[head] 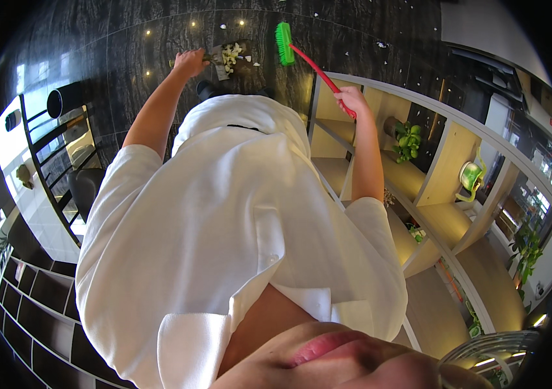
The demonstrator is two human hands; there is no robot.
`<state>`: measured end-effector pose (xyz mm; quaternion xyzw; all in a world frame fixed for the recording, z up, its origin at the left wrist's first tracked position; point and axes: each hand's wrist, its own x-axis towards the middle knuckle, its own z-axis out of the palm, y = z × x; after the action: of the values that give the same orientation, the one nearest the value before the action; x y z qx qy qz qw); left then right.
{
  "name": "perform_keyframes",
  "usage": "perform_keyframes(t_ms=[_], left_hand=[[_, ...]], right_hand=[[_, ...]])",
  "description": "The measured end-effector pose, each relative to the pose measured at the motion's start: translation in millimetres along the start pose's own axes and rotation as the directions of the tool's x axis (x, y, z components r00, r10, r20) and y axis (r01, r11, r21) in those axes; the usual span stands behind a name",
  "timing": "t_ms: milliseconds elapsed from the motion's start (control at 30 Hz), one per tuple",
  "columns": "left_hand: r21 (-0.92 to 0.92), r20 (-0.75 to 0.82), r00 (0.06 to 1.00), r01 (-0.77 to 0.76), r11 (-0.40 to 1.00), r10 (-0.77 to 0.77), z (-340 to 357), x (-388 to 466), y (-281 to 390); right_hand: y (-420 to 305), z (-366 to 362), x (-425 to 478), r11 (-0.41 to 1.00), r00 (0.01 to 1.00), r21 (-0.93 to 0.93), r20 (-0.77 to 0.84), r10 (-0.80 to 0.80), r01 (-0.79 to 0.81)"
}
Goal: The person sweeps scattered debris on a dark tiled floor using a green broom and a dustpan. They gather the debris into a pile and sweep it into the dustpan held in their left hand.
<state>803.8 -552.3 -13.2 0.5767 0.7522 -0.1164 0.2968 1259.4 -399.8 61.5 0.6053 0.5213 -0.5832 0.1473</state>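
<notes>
My left hand (191, 62) grips the handle of a dustpan (220, 72), held low over the dark floor. Crumpled whitish scraps (232, 54) lie on the pan, and part of its outline blends into the floor. In my right hand (352, 100) is the red handle (317, 69) of a brush. Its green bristled head (284, 44) is to the right of the dustpan, apart from it, with the bristles facing left. Small white scraps (381, 44) are scattered over the glossy dark stone-look tiles (183, 24), mostly to the right of the brush head.
A wooden shelf unit (439, 216) with potted plants (407, 141) stands close at my right arm. To my left are a white table (37, 214), a dark chair (86, 187) and a black cylindrical bin (64, 100). Dark shelving (45, 287) is at lower left.
</notes>
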Motion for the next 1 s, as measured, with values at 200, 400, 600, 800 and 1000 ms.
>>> perform_keyframes(t_ms=[200, 400, 600, 800, 1000], left_hand=[[0.005, 0.018, 1.0, 0.019, 1.0, -0.02, -3.3, -5.5, 1.9], [-0.001, 0.093, 0.995, 0.047, 0.999, -0.047, -22.8, -9.6, 15.9], [0.011, 0.036, 0.999, 0.026, 1.0, -0.026, -9.8, -0.4, 7.3], [0.006, 0.014, 1.0, 0.006, 1.0, -0.007, -5.7, -0.8, 0.8], [0.025, 0.004, 1.0, 0.002, 1.0, -0.003, -3.5, 2.7, 3.8]], right_hand=[[-32.7, 39.2, 11.9, 0.913, 0.975, -0.373, -0.203, 0.094, -0.166], [-19.7, 82.5, 31.4, 0.842, 0.989, -0.537, -0.141, -0.033, -0.049], [-3.1, 84.5, 14.3, 0.999, 0.986, -0.04, 0.167, 0.011, -0.004], [4.7, 36.9, -14.3, 0.945, 0.976, 0.313, 0.216, 0.022, -0.091], [2.0, 7.3, -11.0, 0.986, 0.998, 0.165, 0.06, 0.029, -0.039]])
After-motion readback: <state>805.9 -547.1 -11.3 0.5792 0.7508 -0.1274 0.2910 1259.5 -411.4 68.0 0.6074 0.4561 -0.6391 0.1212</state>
